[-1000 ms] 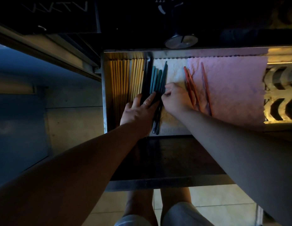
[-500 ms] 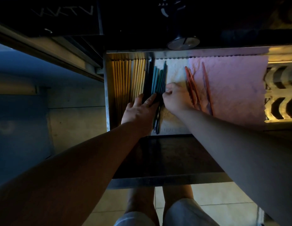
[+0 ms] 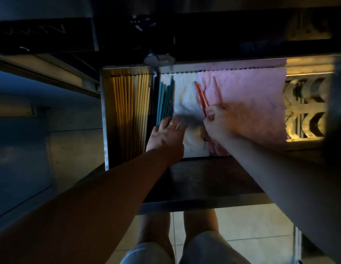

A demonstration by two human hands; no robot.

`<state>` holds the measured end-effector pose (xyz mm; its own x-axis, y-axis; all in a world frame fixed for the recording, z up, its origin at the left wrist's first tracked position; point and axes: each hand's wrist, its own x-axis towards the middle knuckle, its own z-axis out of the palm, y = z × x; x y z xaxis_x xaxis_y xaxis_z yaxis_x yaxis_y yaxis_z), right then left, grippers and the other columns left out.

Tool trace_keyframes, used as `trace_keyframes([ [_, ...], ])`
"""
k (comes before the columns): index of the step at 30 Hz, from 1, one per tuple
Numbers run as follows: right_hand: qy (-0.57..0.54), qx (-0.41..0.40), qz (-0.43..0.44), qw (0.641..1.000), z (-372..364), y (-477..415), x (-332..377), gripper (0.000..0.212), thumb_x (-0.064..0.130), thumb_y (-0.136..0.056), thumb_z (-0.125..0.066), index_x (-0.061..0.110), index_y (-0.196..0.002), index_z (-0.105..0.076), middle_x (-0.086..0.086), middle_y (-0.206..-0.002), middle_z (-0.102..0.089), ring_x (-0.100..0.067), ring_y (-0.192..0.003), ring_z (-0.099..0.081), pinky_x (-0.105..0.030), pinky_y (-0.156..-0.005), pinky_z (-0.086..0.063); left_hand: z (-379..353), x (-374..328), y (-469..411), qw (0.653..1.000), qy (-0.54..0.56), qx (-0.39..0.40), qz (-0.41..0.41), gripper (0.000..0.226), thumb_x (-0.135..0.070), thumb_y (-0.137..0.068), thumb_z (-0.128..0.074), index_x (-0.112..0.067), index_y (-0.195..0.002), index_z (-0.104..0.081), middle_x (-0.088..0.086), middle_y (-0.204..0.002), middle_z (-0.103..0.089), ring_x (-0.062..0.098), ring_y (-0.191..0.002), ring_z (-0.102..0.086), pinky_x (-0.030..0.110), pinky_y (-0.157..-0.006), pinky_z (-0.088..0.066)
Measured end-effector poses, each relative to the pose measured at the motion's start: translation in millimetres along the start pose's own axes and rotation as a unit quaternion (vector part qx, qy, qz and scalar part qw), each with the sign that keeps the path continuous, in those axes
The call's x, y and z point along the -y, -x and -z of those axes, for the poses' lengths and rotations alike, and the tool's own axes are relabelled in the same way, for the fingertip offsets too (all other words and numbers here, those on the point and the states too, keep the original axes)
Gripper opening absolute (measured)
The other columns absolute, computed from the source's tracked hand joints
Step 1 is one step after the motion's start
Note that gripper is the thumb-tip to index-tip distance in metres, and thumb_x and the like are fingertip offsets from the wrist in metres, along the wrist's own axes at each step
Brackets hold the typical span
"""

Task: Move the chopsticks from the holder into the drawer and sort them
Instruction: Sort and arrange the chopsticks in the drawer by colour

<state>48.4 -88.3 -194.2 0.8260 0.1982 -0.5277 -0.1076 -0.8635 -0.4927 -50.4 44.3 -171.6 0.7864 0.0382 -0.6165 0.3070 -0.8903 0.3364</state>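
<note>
Head view looks down into an open metal drawer (image 3: 106,119) under a dark worktop, in dim light.

Along the drawer's left wall lies a tight row of yellow chopsticks (image 3: 127,115), side by side and running front to back. Just beside them on the right sit a few dark chopsticks (image 3: 153,103), and touching those is a bundle of teal chopsticks (image 3: 164,100), fanned slightly at the far ends.

The left hand (image 3: 166,136) reaches in from the lower left. Its fingers (image 3: 164,124) are stretched out fairly straight and rest on the near ends of the teal bundle; one of them wears a ring.

A crumpled white cloth (image 3: 185,92) lines the drawer floor next to the teal sticks, with a blurred shadow across it between the two hands.

Where the white cloth meets a pink cloth (image 3: 251,103), red chopsticks (image 3: 200,95) lie with their far ends pointing at the back wall. The right hand (image 3: 219,121) has its fingers (image 3: 210,113) curled round the near part of a pair of them. A third red stick lies just to the right and passes under the knuckles; whether it is held too cannot be told.

Further right, past the pink cloth, a patterned panel (image 3: 306,111) with curved cut-outs glows yellow.

Below the drawer front are a tiled floor (image 3: 242,221) and the person's legs.
</note>
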Motion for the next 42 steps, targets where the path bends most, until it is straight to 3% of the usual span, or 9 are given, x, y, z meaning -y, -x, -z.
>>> trace_keyframes([
  [5,0.036,0.022,-0.002,0.999,32,-8,-37,0.034,0.006,-0.076,-0.059,0.006,-0.109,-0.064,-0.019,-0.109,-0.067,-0.036,-0.104,-0.061,-0.045,-0.094,-0.048,-3,-45,-21,0.991,0.122,0.014,0.056,0.038,-0.022,-0.088,-0.054,-0.015,-0.125,-0.053,0.011,-0.126,-0.055,0.033,-0.119,-0.05,0.044,-0.094,-0.046],
  [8,0.069,0.04,0.009,0.997,47,-11,-56,0.029,0.014,-0.074,-0.059,0.012,-0.103,-0.063,-0.017,-0.102,-0.067,-0.035,-0.1,-0.061,-0.044,-0.089,-0.05,-8,-70,-37,0.946,0.283,0.001,0.158,0.034,-0.027,-0.086,-0.059,-0.016,-0.118,-0.059,0.01,-0.112,-0.067,0.031,-0.105,-0.061,0.036,-0.084,-0.05],
  [12,0.059,0.048,0.022,0.997,55,-21,-72,0.03,0.015,-0.077,-0.061,0.009,-0.106,-0.06,-0.017,-0.103,-0.066,-0.033,-0.1,-0.06,-0.036,-0.086,-0.048,-21,-89,-57,0.897,0.363,-0.038,0.25,0.04,-0.025,-0.08,-0.067,-0.013,-0.118,-0.057,0.011,-0.109,-0.07,0.031,-0.104,-0.063,0.036,-0.085,-0.051],
  [16,0.066,0.075,0.053,0.994,54,-28,-82,0.023,0.017,-0.079,-0.062,0.012,-0.1,-0.059,-0.014,-0.099,-0.065,-0.032,-0.095,-0.06,-0.036,-0.08,-0.047,-31,-97,-71,0.879,0.353,-0.072,0.313,0.039,-0.029,-0.078,-0.068,-0.011,-0.11,-0.057,0.011,-0.099,-0.068,0.033,-0.098,-0.064,0.03,-0.069,-0.043],
  [19,0.09,0.089,0.065,0.99,51,-32,-84,0.019,0.024,-0.081,-0.061,0.013,-0.095,-0.055,-0.011,-0.089,-0.06,-0.032,-0.087,-0.059,-0.037,-0.071,-0.044,-34,-101,-78,0.87,0.347,-0.085,0.34,0.04,-0.031,-0.078,-0.07,-0.009,-0.11,-0.058,0.013,-0.1,-0.068,0.033,-0.1,-0.064,0.029,-0.068,-0.04],
  [26,0.14,0.107,0.044,0.983,40,-35,-77,0.028,0.033,-0.084,-0.06,0.013,-0.104,-0.062,-0.011,-0.097,-0.066,-0.031,-0.093,-0.062,-0.044,-0.083,-0.052,-38,-99,-82,0.886,0.325,-0.086,0.318,0.029,-0.03,-0.083,-0.065,-0.011,-0.105,-0.07,0.014,-0.096,-0.071,0.033,-0.096,-0.066,0.027,-0.066,-0.038],
  [33,-0.015,0.065,-0.003,0.998,34,-28,-59,0.011,0.02,-0.076,-0.062,0.014,-0.078,-0.053,-0.008,-0.075,-0.058,-0.027,-0.077,-0.058,-0.035,-0.069,-0.048,-23,-81,-64,0.895,0.32,-0.109,0.292,0.014,-0.023,-0.086,-0.061,-0.011,-0.086,-0.066,0.006,-0.076,-0.061,0.031,-0.083,-0.064,0.026,-0.059,-0.032],
  [37,-0.099,0.106,0.009,0.989,19,-20,-37,0.029,0.006,-0.077,-0.06,0.021,-0.062,-0.041,0.003,-0.06,-0.045,-0.014,-0.06,-0.046,-0.027,-0.058,-0.035,-16,-57,-48,0.894,0.298,-0.138,0.305,0.016,-0.026,-0.087,-0.06,-0.014,-0.098,-0.064,0.004,-0.087,-0.063,0.023,-0.078,-0.056,0.027,-0.062,-0.037],
  [42,-0.094,0.134,-0.018,0.986,-12,-13,-8,0.017,0.01,-0.075,-0.058,0.015,-0.06,-0.053,-0.008,-0.06,-0.058,-0.026,-0.062,-0.061,-0.035,-0.062,-0.051,-13,-28,-31,0.887,0.292,-0.152,0.324,0.01,-0.021,-0.086,-0.06,-0.015,-0.093,-0.063,0.007,-0.096,-0.064,0.022,-0.083,-0.058,0.029,-0.063,-0.04],
])
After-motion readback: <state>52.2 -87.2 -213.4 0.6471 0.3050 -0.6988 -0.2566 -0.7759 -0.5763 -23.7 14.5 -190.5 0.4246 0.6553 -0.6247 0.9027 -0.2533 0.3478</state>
